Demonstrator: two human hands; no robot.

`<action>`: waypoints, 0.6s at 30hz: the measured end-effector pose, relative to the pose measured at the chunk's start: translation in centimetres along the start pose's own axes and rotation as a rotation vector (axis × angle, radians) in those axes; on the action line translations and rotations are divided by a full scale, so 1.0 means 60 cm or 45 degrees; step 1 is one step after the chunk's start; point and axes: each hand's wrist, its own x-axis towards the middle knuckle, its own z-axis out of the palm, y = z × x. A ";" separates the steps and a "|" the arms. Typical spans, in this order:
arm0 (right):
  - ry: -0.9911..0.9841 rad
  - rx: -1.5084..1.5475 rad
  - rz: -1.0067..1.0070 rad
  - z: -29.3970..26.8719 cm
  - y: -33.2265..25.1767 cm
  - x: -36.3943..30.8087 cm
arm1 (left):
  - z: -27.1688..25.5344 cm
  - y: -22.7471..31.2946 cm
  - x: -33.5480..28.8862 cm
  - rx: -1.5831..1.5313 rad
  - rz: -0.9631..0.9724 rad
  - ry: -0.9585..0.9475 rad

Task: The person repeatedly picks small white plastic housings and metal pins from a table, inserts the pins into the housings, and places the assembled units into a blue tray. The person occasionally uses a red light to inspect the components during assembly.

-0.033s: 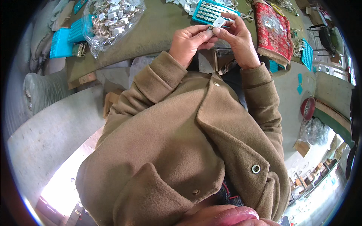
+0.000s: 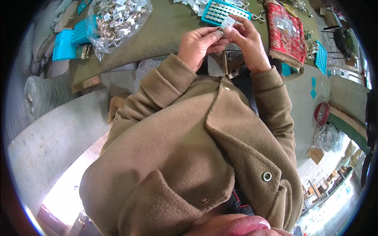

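Just past the near edge of the green-covered table, both hands meet fingertip to fingertip. Between the thumb and bent fingers of my right hand (image 2: 250, 42) is a small white plastic piece (image 2: 228, 23), roughly square, with its face turned up. My left hand (image 2: 195, 45) pinches at the lower end of that piece, where a small metal bit seems to show; the fingers hide most of it. Directly behind the hands lies a turquoise tray (image 2: 204, 19) with rows of round white pieces. Loose white pieces (image 2: 192, 4) are heaped beside the tray.
At the left stands a clear plastic bag (image 2: 118, 29) full of metal chains and white pieces, beside stacked turquoise trays (image 2: 64, 46). A red patterned cloth (image 2: 275, 41) with small clear pieces lies right of my hands. The table's front edge (image 2: 114, 63) runs below.
The white piece has turned and shifted very slightly in my fingers, and my right fingers have moved a little. Otherwise the scene is the same.
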 end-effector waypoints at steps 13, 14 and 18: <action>-0.060 0.160 0.063 -0.001 0.009 -0.009 | -0.009 -0.011 0.013 -0.585 -0.485 -0.100; -0.082 0.270 0.126 -0.007 0.006 -0.008 | -0.011 -0.013 0.015 -0.615 -0.532 -0.070; -0.092 0.540 0.255 -0.017 0.013 0.000 | -0.016 -0.016 0.021 -0.730 -0.712 -0.158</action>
